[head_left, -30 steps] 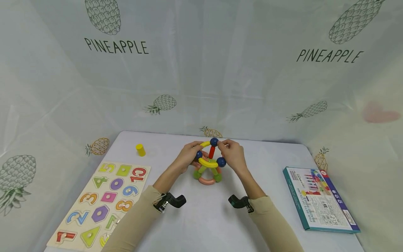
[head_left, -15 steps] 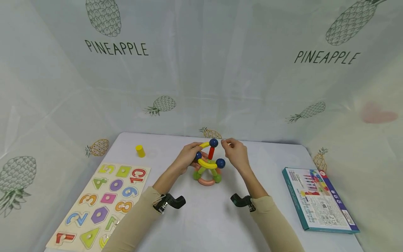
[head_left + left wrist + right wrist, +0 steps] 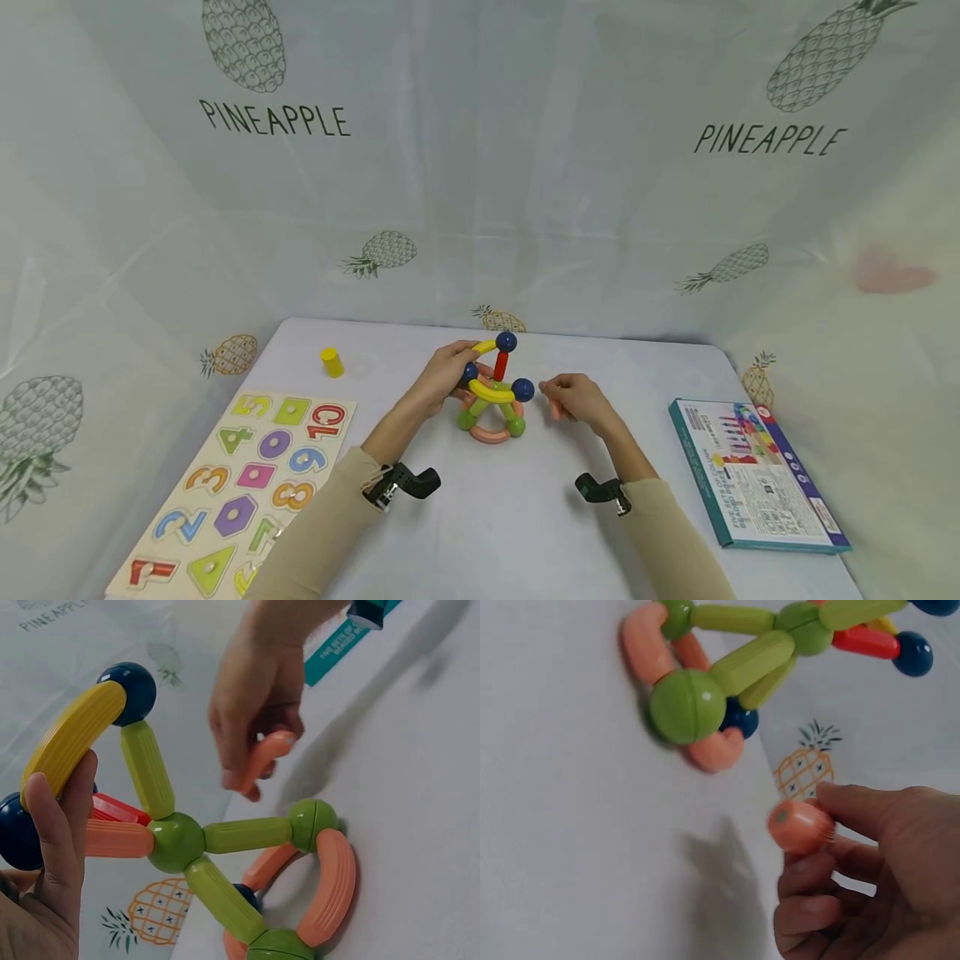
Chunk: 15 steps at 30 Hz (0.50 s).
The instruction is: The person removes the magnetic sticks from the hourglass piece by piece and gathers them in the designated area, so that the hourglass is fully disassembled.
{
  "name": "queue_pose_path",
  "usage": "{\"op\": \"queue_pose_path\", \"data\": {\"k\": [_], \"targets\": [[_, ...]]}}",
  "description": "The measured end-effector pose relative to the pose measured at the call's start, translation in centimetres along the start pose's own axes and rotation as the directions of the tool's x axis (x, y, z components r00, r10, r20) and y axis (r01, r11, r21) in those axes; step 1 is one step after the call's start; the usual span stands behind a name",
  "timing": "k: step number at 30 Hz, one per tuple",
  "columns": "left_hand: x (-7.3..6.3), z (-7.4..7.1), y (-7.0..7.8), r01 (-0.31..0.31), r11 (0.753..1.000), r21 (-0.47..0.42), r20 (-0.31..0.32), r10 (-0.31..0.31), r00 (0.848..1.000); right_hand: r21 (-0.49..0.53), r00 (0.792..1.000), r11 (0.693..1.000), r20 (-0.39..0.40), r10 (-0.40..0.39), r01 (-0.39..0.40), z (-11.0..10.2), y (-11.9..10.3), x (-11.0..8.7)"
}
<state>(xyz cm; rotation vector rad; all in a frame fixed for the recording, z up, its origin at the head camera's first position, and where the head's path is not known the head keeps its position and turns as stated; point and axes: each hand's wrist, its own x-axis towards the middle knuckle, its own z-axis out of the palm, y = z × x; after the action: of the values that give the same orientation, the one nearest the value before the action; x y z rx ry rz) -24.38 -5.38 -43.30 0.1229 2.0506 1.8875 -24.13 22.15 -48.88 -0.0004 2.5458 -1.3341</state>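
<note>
A structure of magnetic building sticks and balls stands on the table, with a green ball (image 3: 177,841) at its hub and a ring of salmon curved sticks (image 3: 490,436) and green balls at its base. My left hand (image 3: 444,375) grips the structure's upper left side, by the yellow curved stick (image 3: 73,735) and a blue ball (image 3: 21,831). Just right of the structure, apart from it, my right hand (image 3: 579,398) pinches a salmon curved stick (image 3: 799,826) between thumb and fingers. Two more blue balls, one on top (image 3: 506,342) and one at the right (image 3: 522,389), end the upper sticks.
A yellow cylinder (image 3: 332,362) stands at the back left of the table. In front of it lies a wooden number-and-shape puzzle board (image 3: 247,454). A flat teal-edged box (image 3: 761,475) lies at the right. A pineapple-print curtain (image 3: 480,167) hangs behind.
My right hand has moved away from the top blue ball, down and to the right, and the salmon curved stick now shows in it. My left hand keeps its hold on the structure.
</note>
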Motion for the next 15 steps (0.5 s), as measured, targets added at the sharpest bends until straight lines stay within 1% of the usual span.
{"op": "queue_pose_path", "data": {"k": [3, 6, 10, 15], "targets": [[-0.1, -0.1, 0.0, 0.009, 1.0, -0.009, 0.001, -0.009, 1.0, -0.077, 1.0, 0.997, 0.028, 0.013, -0.011, 0.1, 0.7, -0.4], [-0.1, -0.2, 0.0, 0.011, 1.0, -0.011, -0.001, -0.011, 1.0, -0.134, 0.999, 0.991, 0.033, 0.022, -0.017, 0.2, 1.3, -0.8], [0.0, -0.2, 0.0, 0.013, 1.0, -0.006, 0.004, -0.013, 1.0, -0.147, 0.999, 0.989, 0.036, 0.028, -0.022, 0.3, 1.7, -1.1], [0.1, -0.3, -0.1, 0.018, 1.0, 0.002, 0.014, -0.018, 1.0, -0.163, 1.0, 0.987, 0.015, 0.022, -0.019, 0.4, 2.2, -1.4]]}}
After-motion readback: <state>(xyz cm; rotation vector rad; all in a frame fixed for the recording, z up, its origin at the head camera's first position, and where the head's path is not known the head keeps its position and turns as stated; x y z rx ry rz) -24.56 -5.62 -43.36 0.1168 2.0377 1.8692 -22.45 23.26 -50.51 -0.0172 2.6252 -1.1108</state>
